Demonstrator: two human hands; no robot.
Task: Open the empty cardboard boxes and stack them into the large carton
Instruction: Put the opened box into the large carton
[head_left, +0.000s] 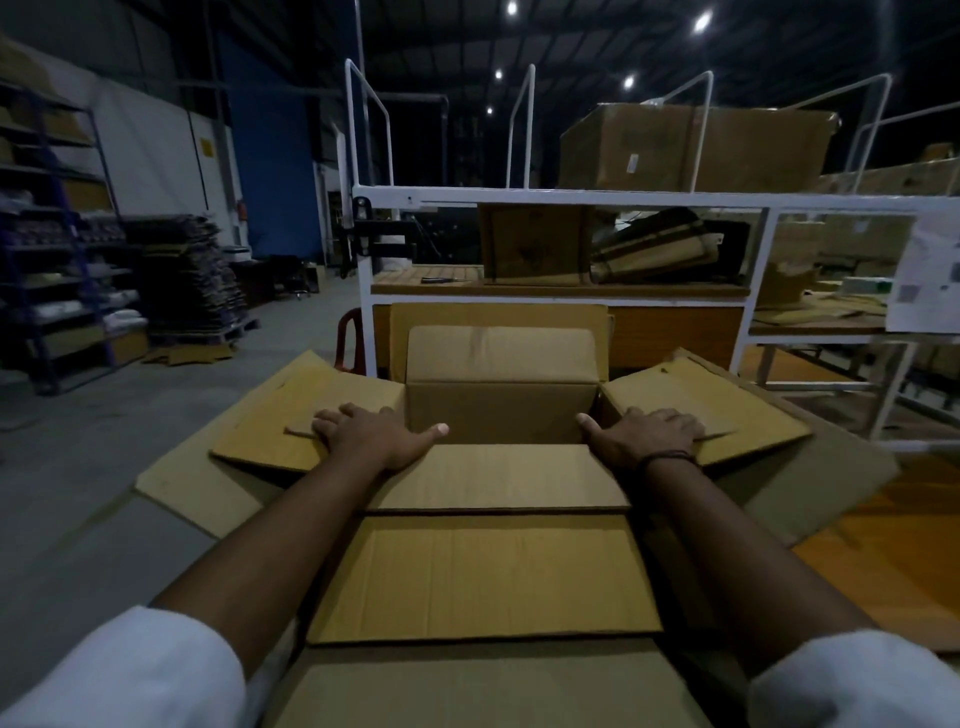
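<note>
We record a dim scene: ceiling lamps (702, 21) glare at upper right, the open cardboard box (501, 410) at centre reads clearest, upper frame near black, edges bowed by wide-angle distortion.

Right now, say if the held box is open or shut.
Open: the box has side flaps spread under left hand and right hand.

Count: 2 hands: left hand (363, 434), right hand (644, 434); 1 open box (498, 410) with 4 flaps out; 1 large carton (483, 577); 1 wristband (667, 458); 1 white rack (571, 197) with 1 big box (696, 150) on top; 5 ceiling lights (702, 21) lit
</note>
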